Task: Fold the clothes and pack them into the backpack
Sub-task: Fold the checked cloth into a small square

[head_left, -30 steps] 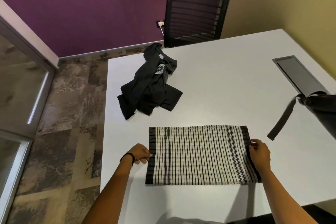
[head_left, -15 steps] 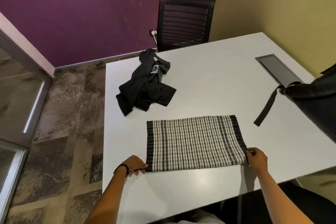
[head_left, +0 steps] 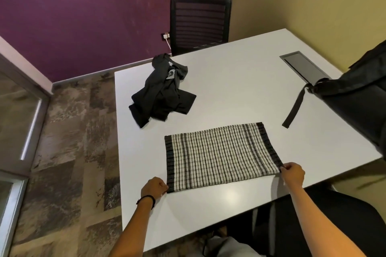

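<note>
Checked cloth [head_left: 221, 156] is being pinched at near corners by L hand [head_left: 154, 188] & R hand [head_left: 292, 173]; fold's being set up, near edge prob. needs carrying across.

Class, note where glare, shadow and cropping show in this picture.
Head view: a glare patch on the table beside the cloth; a soft shadow left of the right hand; the backpack cropped at the right edge; little blur.

Both hands [head_left: 155, 186] [head_left: 292, 173] in fingertip pinches
</note>
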